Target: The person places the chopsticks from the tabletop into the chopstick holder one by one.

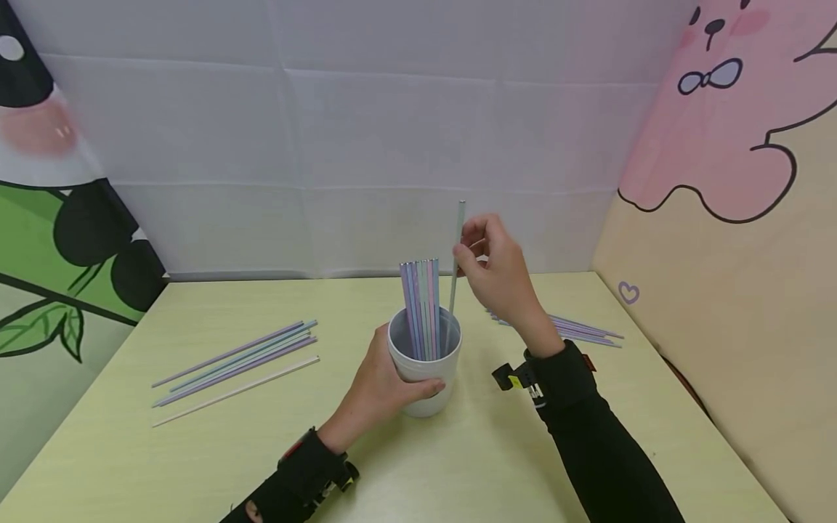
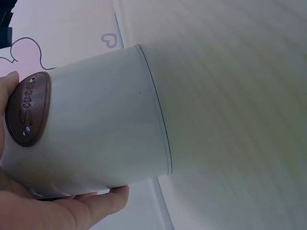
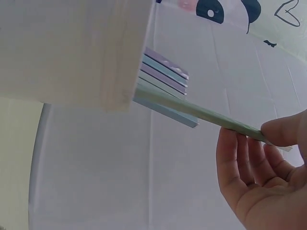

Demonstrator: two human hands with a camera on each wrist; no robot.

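Our right hand point(image 1: 500, 272) sits just right of the middle of the frame, pinching a pale green straw point(image 1: 455, 254) near its top between thumb and fingertips, the other fingers loosely fanned out. The straw's lower end is already down inside the white cup point(image 1: 425, 363), next to a bunch of pastel straws point(image 1: 421, 309) standing upright in there. Our left hand point(image 1: 379, 385) wraps around the cup's side from the lower left, thumb on the front by a brown oval label point(image 2: 28, 109).

The straw looks super light and thin, probably bendy and easy to crush, so a gentle pinch high up seems right to us. The cup looks light too, likely to tip, which is why a hand around its middle makes sense.

More straws lie in a loose pile point(image 1: 238, 359) at the left of the yellow-green table point(image 1: 196, 450), and another pile point(image 1: 575, 328) lies behind the right wrist.
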